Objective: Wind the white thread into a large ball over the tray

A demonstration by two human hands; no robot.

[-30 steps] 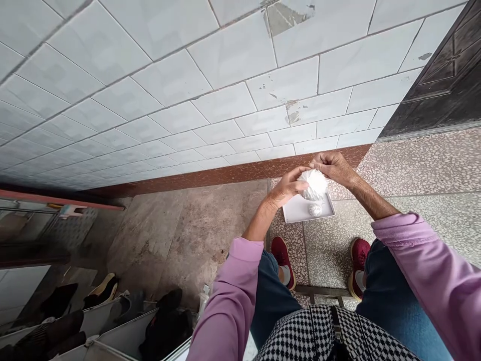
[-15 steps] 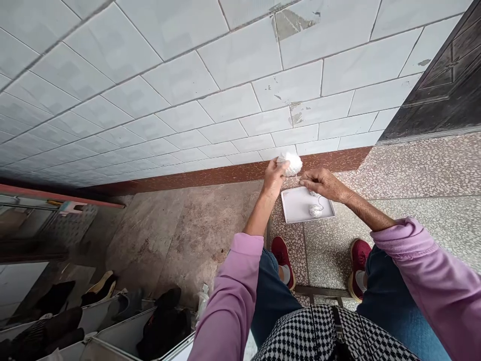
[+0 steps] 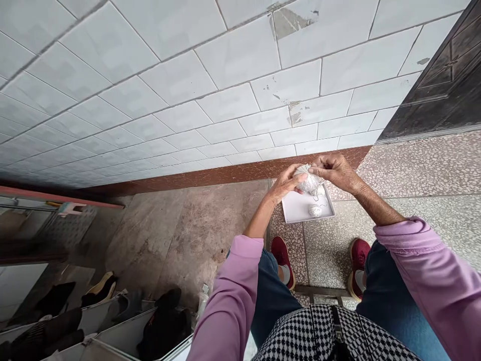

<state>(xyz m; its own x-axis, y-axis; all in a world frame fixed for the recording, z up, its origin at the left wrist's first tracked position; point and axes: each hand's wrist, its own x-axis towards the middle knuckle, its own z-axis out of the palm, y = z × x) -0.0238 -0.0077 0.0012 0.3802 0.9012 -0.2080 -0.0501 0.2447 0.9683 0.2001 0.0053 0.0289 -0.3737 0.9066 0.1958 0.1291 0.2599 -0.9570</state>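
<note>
A ball of white yarn is held in my left hand, the fingers curled round its left side. My right hand is closed in a pinch at the top right of that ball, on its yarn; the strand itself is too fine to make out at the fingertips. Below both hands lies a shallow white tray on the floor. In it rests a smaller ball of white yarn, and loose strands run up from there towards the held ball. Part of the tray's far side is hidden by the ball and hands.
A white tiled wall with a brown skirting rises just beyond my hands. Red shoes stand either side below the tray. At the lower left are open bins with dark items. A dark door is at the right.
My left hand has brought the yarn ball down and to the right, turning it. My right hand has risen and moved right, from beside the ball to its top.
</note>
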